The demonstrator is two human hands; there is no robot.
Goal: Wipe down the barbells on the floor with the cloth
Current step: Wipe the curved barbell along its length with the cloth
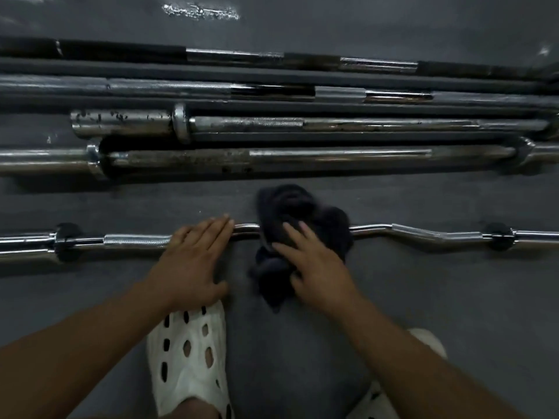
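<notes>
Item under work: a cambered curl bar [423,232], chrome, bright and largely free of marks, with knurled sections and a dark collar near each end. It lies on the floor [453,297] crosswise, nearest the person. A dark cloth [290,207], bunched and blurred, is draped over the bar's middle bend.

Beyond it, four straight barbells lie parallel, close together. The nearest barbell [302,158] and the second barbell [302,124] show dull patches and dark pitting on shaft and sleeve. The two farthest barbells [211,86] are partly dark, partly chrome.

Surface: dark grey matting, with a white scuff [199,12] at the far edge. Lighting is dim.

Left grip [193,255]: palm down on the curl bar just left of the cloth, fingers straight and pressed together, thumb out to the side.

Right grip [311,261]: spread flat on the cloth, fingers straight, pressing it against the bar. Whether the thumb catches a fold cannot be told.

Both forearms are bare. A white perforated shoe [187,352] sits below the left grip, touching its wrist.
</notes>
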